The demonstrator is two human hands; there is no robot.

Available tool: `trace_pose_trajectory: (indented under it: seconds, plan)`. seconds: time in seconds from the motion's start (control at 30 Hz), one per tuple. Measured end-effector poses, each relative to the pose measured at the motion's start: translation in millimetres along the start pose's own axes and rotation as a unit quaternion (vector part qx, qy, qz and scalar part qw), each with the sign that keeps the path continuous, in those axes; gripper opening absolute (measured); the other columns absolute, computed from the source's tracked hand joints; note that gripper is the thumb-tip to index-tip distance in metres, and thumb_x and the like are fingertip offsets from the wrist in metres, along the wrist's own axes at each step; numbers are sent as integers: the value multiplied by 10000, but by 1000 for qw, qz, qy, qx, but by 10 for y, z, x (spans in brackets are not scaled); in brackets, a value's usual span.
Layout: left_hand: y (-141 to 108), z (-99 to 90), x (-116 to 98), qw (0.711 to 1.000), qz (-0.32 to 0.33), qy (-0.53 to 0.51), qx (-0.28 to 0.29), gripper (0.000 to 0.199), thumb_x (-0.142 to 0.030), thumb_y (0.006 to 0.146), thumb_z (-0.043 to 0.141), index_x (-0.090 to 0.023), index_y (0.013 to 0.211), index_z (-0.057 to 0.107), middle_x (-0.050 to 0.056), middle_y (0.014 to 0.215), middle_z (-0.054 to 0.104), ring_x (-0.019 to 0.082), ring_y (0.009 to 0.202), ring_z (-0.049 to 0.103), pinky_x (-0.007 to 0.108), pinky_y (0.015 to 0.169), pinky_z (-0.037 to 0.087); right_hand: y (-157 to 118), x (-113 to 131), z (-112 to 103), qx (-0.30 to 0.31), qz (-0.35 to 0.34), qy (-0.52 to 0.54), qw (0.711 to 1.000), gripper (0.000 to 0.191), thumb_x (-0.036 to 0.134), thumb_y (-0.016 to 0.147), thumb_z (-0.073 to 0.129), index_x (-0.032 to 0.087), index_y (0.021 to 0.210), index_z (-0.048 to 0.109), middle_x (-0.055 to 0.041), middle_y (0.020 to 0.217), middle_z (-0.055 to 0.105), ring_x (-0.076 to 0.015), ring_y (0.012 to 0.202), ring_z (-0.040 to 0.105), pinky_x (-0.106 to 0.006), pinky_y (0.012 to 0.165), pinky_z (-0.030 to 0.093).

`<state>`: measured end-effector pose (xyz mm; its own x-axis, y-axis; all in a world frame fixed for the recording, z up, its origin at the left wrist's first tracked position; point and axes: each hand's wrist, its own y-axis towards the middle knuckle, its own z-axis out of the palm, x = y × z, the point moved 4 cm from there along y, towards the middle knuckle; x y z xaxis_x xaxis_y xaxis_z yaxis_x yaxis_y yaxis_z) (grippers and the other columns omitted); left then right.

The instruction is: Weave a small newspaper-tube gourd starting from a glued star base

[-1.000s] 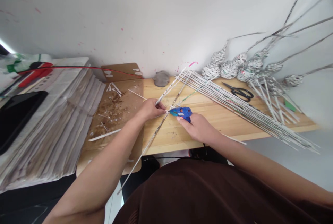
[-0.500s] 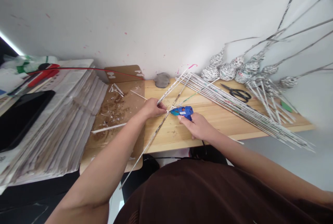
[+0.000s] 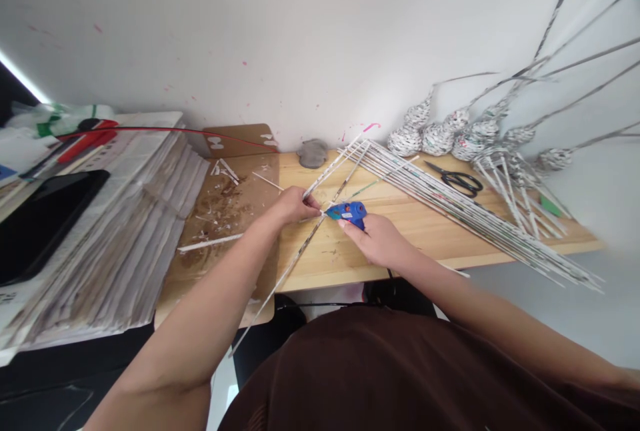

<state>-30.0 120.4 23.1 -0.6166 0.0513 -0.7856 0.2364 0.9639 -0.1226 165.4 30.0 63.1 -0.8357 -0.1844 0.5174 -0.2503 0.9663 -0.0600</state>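
Thin rolled paper sticks [image 3: 303,249] cross one another over the middle of the wooden table. My left hand [image 3: 295,206] is closed on them close to the crossing, its fingertips pinched together. In my right hand [image 3: 373,237] is a blue glue gun [image 3: 353,212], gripped by its handle. The gun's nozzle points left and meets the crossing of the sticks, right beside my left fingertips. Whether glue is coming out is too small to tell.
A bundle of paper sticks [image 3: 450,214], black scissors [image 3: 455,179] and woven paper gourds [image 3: 439,139] lie right. Left are a stained board [image 3: 260,217] with scraps, stacked newspapers [image 3: 135,237] and a black phone [image 3: 50,224]. A grey lump [image 3: 313,153] sits by the wall.
The glue gun and my right hand have shifted slightly left, and the nozzle sits closer to the crossing. My left hand keeps its pinch on the sticks.
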Motion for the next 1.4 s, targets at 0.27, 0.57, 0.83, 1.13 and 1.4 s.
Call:
trace_pose_trajectory:
  seconds: [0.27, 0.57, 0.83, 1.13, 1.4]
  plan:
    - [-5, -5, -17, 1000, -4, 8, 8, 179, -313, 538, 792, -177, 608, 698, -2, 573, 648, 140, 555, 540, 252, 546, 380, -22, -14, 40, -1, -35, -51, 998, 490, 497, 986, 366, 169, 790, 673, -124, 769, 719, -246, 741, 670, -294, 621, 383]
    - [-31, -15, -51, 1000, -16, 10, 7, 197, -312, 534, 788, -174, 597, 662, 0, 584, 639, 143, 568, 542, 256, 558, 390, -70, -79, -31, 19, 19, 53, 998, 512, 574, 935, 435, 200, 595, 517, -43, 527, 585, -199, 562, 624, -275, 546, 414]
    - [-247, -206, -310, 996, 26, -64, -58, 454, -593, 699, 682, -167, 849, 639, 13, 667, 644, 139, 611, 555, 249, 582, 411, -365, -330, -119, 37, 72, 314, 946, 409, 589, 826, 612, 201, 729, 528, 55, 470, 508, -128, 426, 524, -239, 444, 423]
    - [-648, -285, -530, 938, 2, -322, -124, 519, -627, 833, 518, -158, 933, 715, 23, 702, 548, 93, 555, 452, 228, 469, 330, -427, -395, 21, 42, 59, 377, 924, 321, 501, 857, 605, 184, 813, 592, 67, 468, 490, -114, 413, 510, -225, 438, 390]
    - [-765, -224, -476, 950, 16, -299, -92, 476, -551, 743, 719, -159, 1014, 731, 4, 691, 552, 83, 591, 488, 193, 510, 394, -471, -368, -25, 52, 27, 342, 938, 324, 520, 867, 593, 196, 879, 601, 59, 539, 510, -134, 470, 559, -247, 493, 464]
